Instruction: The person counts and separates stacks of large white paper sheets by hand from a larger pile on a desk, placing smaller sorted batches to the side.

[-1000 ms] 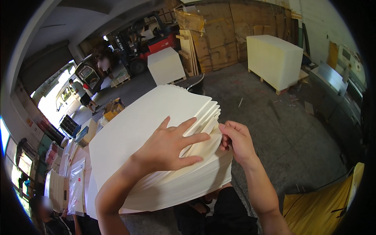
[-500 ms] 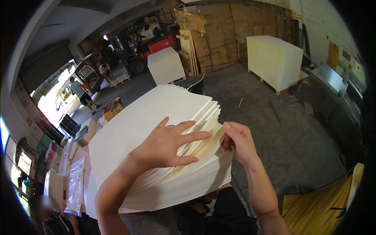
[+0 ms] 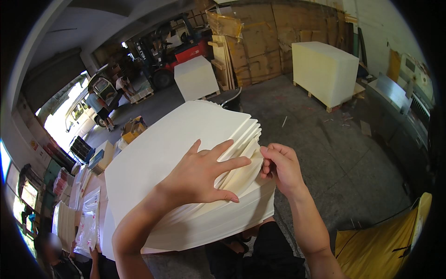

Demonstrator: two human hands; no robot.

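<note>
A thick stack of large cream-white paper sheets lies right in front of me, its upper sheets bent and fanned apart at the right edge. Across these raised sheets my left hand rests with its fingers spread wide. My right hand is at the right corner, thumb and fingers pinching the edge of the sheets. Its fingertips partly hide how many sheets it grips. Below the fanned part, the lower sheets lie flat and even.
Clear plastic packets lie left of the stack, near a person's hand. Beyond are a cardboard box, two white pallet stacks, a red forklift and two people by a van. A yellow cover is at lower right.
My right hand has shifted slightly left at the sheets' corner. My left thumb has slid a little right. The person at lower left now reaches to a plastic packet, and the people by the van have moved.
</note>
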